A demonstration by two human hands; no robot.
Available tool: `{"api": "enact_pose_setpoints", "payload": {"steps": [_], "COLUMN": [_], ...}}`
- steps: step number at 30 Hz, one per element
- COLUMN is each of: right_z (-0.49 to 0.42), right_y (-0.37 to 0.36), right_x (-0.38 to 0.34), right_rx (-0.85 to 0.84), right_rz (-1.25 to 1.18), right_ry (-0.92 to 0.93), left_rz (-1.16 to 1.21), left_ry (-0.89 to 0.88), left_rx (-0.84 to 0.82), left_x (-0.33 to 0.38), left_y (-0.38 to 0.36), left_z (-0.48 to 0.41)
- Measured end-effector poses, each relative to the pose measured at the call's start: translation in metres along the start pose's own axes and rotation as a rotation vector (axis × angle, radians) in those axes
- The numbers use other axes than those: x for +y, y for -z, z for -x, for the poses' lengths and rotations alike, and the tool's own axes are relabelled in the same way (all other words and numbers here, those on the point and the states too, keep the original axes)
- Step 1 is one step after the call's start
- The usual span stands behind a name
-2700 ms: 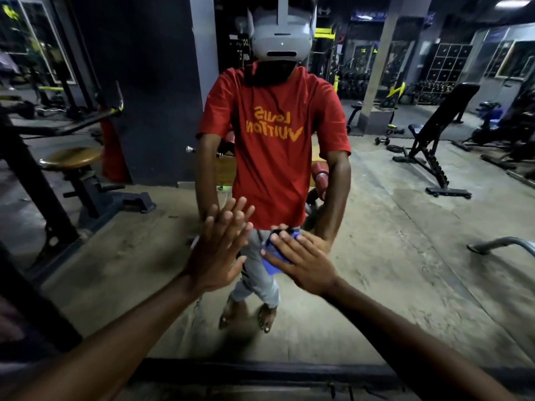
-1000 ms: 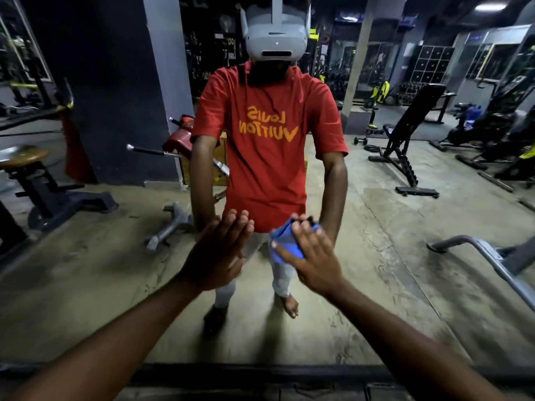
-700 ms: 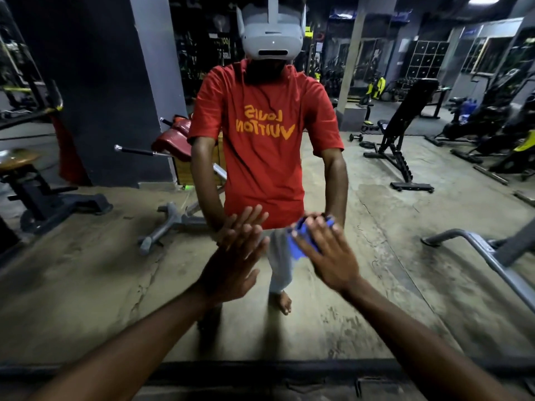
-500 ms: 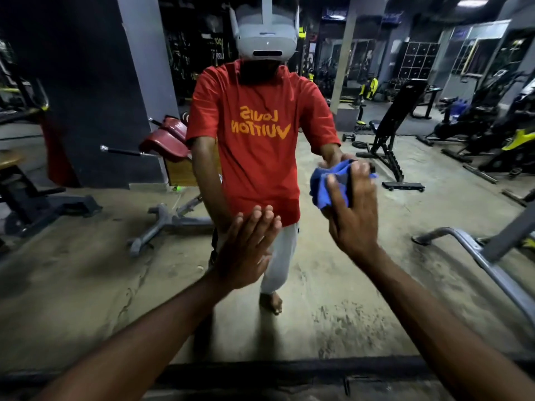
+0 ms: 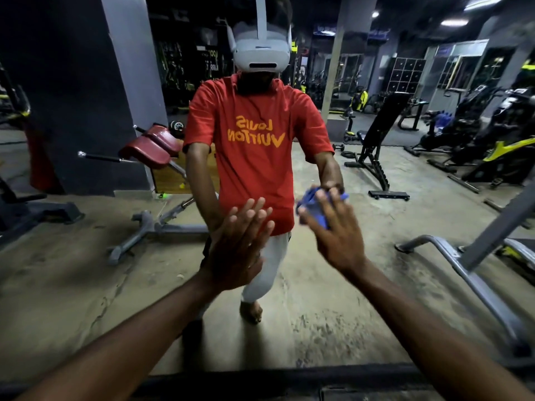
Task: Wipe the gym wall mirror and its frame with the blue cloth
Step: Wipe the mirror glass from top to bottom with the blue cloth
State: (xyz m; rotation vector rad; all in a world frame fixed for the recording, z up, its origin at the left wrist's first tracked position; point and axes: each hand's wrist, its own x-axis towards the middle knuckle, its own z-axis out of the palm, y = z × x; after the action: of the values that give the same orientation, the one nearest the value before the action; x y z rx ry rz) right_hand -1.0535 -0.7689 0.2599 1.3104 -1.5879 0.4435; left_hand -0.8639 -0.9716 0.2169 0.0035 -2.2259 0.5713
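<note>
right hand (image 5: 338,238) first: fingers (image 5: 333,201) are laid out mostly straight over the blue cloth (image 5: 311,206), pressing it onto the glass rather than clutching it. there's a bit of motion blur, so take that loosely. left hand (image 5: 237,250) is flat on the mirror (image 5: 72,270) too, fingers straight and slightly fanned, holding nothing, just left of the cloth hand.

the cloth is a small bunched-up wad, bright blue, poking out past the fingertips and thumb, right of centre on the glass.

what matters next imo is the frame (image 5: 260,377). only its dark bottom rail shows, running left to right along the near edge, well below the cloth. the right hand has the cloth, so that's the one i'd drop straight down. can't tell from here how clean the glass is.
</note>
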Motion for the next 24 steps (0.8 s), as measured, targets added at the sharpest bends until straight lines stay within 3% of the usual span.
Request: {"api": "enact_pose_setpoints", "payload": {"steps": [2,4,7,12,15,19,22,24], "right_z": [-0.009,-0.006,0.028,0.103,0.115,0.089,0.057,0.052], "right_y": [0.017,0.019,-0.002,-0.016,-0.001,0.031,0.057,0.060], "right_x": [0.026,0.038,0.025,0.021,0.040,0.086,0.125,0.138], "right_rx": [0.074,0.099,0.027,-0.258,-0.358,-0.219,-0.064,-0.027], "right_rz": [-0.042,-0.097,-0.115,0.021,0.059,0.092,0.010,-0.054], "right_ry": [-0.165,-0.193,-0.064,0.297,0.367,0.069,-0.225,-0.232], "left_rz": [-0.051,-0.108,-0.130,-0.100,-0.006,0.039,0.018,-0.027], "left_ry": [0.022,0.063,0.056,0.089,0.101,-0.059,-0.052,0.003], "left_rx": [-0.014,-0.003,0.029,0.001,-0.005,-0.010,-0.048,-0.030], "left_x": [0.015,0.022,0.021,0.026,0.044,0.080,0.106,0.117], "left_y": [-0.002,-0.006,-0.012,-0.011,-0.003,-0.010,-0.022,-0.030], "left_z": [-0.019,-0.023,-0.020,-0.023,-0.030,-0.058,-0.080,-0.086]}}
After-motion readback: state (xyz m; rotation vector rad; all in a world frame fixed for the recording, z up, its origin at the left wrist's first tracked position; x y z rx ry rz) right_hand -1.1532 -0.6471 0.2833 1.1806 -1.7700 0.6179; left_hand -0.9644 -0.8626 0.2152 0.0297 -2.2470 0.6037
